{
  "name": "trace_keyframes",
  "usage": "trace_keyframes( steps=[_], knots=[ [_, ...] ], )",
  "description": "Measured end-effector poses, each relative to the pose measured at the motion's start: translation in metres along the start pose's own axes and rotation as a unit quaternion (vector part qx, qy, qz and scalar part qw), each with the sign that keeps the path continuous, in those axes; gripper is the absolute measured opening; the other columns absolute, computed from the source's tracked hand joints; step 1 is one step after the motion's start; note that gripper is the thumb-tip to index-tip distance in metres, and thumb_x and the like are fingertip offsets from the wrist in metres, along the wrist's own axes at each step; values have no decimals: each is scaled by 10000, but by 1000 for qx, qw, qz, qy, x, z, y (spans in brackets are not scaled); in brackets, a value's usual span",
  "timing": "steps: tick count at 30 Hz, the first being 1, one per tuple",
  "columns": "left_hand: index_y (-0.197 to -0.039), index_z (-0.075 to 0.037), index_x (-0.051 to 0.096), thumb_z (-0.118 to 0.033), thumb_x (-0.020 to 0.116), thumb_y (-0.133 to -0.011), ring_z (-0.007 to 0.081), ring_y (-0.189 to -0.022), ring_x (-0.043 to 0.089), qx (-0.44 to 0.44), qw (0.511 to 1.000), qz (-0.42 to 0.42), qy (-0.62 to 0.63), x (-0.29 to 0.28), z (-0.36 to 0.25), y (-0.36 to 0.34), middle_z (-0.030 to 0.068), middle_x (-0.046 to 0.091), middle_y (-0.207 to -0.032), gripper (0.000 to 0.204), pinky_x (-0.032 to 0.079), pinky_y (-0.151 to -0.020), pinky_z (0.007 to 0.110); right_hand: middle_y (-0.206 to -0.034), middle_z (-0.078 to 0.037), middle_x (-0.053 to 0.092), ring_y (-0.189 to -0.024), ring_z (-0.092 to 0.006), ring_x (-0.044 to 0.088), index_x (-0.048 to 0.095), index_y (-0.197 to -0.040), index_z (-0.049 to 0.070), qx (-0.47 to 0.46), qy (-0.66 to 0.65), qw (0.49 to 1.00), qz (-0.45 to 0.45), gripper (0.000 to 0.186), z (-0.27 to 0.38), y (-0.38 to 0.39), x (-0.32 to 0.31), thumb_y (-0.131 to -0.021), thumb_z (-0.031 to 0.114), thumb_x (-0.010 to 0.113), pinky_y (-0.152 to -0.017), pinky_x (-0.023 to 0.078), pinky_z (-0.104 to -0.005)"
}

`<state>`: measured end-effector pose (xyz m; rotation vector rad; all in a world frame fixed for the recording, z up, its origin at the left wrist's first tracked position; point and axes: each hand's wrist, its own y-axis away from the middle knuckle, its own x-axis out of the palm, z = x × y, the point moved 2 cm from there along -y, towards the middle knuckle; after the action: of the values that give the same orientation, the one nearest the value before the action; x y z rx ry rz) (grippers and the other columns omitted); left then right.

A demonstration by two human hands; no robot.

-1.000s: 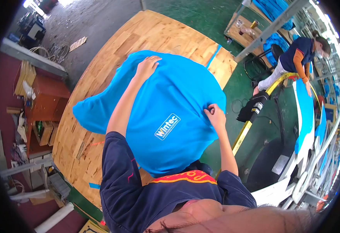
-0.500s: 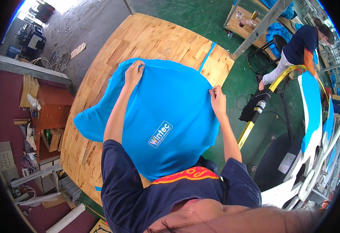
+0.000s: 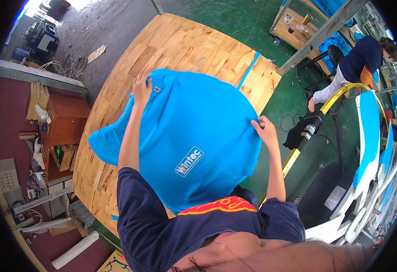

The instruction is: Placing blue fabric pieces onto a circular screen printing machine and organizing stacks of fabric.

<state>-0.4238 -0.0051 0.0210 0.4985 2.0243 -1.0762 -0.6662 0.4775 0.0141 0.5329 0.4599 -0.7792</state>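
Note:
A bright blue fabric cover [image 3: 198, 118] with a gathered edge and a white printed logo is spread over the wooden tabletop [image 3: 180, 41], its near part hanging toward my body. At its far left edge my left hand [image 3: 142, 89] has its fingers curled over the cloth, beside a small sewn-on label [image 3: 157, 89]. My right hand [image 3: 266, 130] pinches the cover's right edge between thumb and fingers, out past the table's side. On the left, a pointed corner of the cover lies loose on the wood.
A narrow blue strip [image 3: 249, 70] runs across the table's far right corner. To the right stand a yellow-and-black curved bar [image 3: 314, 122] and a rack of blue-and-white pieces [image 3: 366, 136]. Beyond them a co-worker [image 3: 361, 61] bends over. Shelves and a brown cabinet [image 3: 67, 120] line the left.
My left hand has slid leftward along the cover's far edge, uncovering the small label. My right hand has shifted slightly down and right along its edge. The co-worker has leaned differently.

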Motion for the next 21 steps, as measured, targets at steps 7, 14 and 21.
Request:
trace_keyframes(
  steps=[7, 14, 21],
  knots=[
    [-990, -115, 728, -193, 741, -879, 263, -1023, 638, -51, 995, 80, -37, 3, 25, -1, 54, 685, -998, 137, 517, -863, 413, -667, -6, 502, -638, -50, 428, 551, -883, 25, -21, -91, 988, 120, 282, -25, 27, -21, -961, 245, 708, -556, 345, -276],
    [-962, -109, 714, -176, 737, -880, 251, -1042, 634, -164, 977, 19, 134, 13, 52, -10, 62, 682, -964, 109, 489, -877, 410, -621, 48, 398, -598, -35, 337, 542, -889, 42, 28, -145, 988, -33, 228, -39, 38, -8, -1004, 199, 663, -524, 275, -265],
    [-1059, -155, 703, -256, 736, -886, 268, -1160, 591, -2, 998, 9, -65, 12, -1, -18, 59, 666, -1154, 203, 434, -972, 427, -620, 50, 407, -596, -36, 348, 553, -841, 40, 11, -118, 993, -4, 258, -47, 48, -2, -979, 205, 696, -517, 280, -268]
  ],
)
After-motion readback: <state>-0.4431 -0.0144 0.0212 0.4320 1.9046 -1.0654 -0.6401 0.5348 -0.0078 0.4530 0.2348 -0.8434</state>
